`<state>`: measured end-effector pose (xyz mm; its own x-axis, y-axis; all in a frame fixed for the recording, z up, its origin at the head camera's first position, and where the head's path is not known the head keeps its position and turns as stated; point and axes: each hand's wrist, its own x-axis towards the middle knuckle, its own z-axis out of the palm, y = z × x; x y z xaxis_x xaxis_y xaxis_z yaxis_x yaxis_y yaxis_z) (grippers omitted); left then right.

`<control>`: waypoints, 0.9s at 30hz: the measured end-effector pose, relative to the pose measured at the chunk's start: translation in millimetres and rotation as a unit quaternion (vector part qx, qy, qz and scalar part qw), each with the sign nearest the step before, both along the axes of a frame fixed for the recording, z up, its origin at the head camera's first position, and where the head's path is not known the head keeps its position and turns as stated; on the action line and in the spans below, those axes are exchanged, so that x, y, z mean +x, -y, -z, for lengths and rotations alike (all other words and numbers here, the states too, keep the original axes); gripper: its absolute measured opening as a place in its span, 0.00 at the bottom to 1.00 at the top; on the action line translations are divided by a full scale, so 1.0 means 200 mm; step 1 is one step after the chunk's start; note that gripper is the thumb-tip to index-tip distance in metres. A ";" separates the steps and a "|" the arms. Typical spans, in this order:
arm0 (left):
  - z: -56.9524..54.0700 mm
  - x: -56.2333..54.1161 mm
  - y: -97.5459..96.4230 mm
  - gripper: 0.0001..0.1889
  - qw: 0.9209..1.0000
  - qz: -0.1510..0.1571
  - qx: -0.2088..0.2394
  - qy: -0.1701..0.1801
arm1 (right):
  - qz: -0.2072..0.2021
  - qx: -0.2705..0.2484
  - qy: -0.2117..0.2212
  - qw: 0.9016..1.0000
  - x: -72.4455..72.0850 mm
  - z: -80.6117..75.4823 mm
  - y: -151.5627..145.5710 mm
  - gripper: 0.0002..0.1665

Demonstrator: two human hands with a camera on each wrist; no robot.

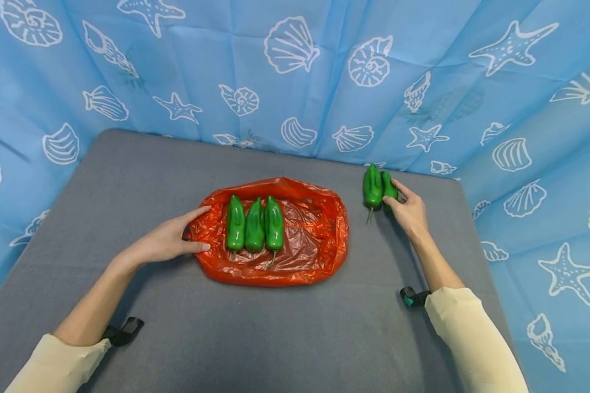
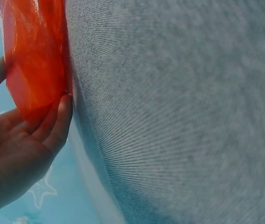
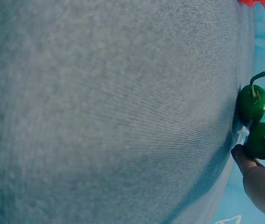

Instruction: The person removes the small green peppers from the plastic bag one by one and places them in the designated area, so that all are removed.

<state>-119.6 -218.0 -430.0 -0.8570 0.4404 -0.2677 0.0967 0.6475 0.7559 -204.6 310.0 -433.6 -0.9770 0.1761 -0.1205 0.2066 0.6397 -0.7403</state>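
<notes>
Red plastic bag (image 1: 270,277) first, head view: it's holding three green peppers (image 1: 254,226); the left hand (image 1: 169,238) is gripping its rim, the right hand (image 1: 410,212) pinching a fourth pepper (image 1: 389,187) rightward. Left wrist: fingers (image 2: 63,116) are cupping the bag. Right wrist: a fifth pepper (image 3: 252,106) is lying alongside.

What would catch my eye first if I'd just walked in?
Probably the bright red plastic bag, lying open on the gray table with three glossy green peppers inside and the left hand at its left edge. Next, two more green peppers to its right, one held by the right hand. Behind everything hangs a blue cloth printed with white seashells and starfish.
</notes>
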 end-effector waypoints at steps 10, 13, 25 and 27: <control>-0.01 0.00 0.00 0.46 1.000 0.003 0.003 0.000 | -0.037 -0.005 0.010 0.999 -0.01 0.01 -0.02 0.39; -0.01 0.00 0.00 0.45 1.000 0.002 0.004 0.002 | -0.053 -0.001 0.013 0.998 -0.01 0.02 -0.03 0.42; -0.01 0.00 0.00 0.44 1.000 -0.004 0.005 0.000 | -0.120 -0.008 -0.006 0.993 -0.04 0.06 -0.06 0.42; 0.00 0.00 0.00 0.44 1.000 -0.003 0.003 -0.001 | -0.127 -0.016 -0.010 0.992 -0.04 0.07 -0.07 0.42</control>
<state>-119.2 -218.2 -429.3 -0.8600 0.4373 -0.2628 0.0949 0.6433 0.7597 -213.1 323.8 -447.0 -0.9915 -0.0795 -0.1029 0.0275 0.6453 -0.7635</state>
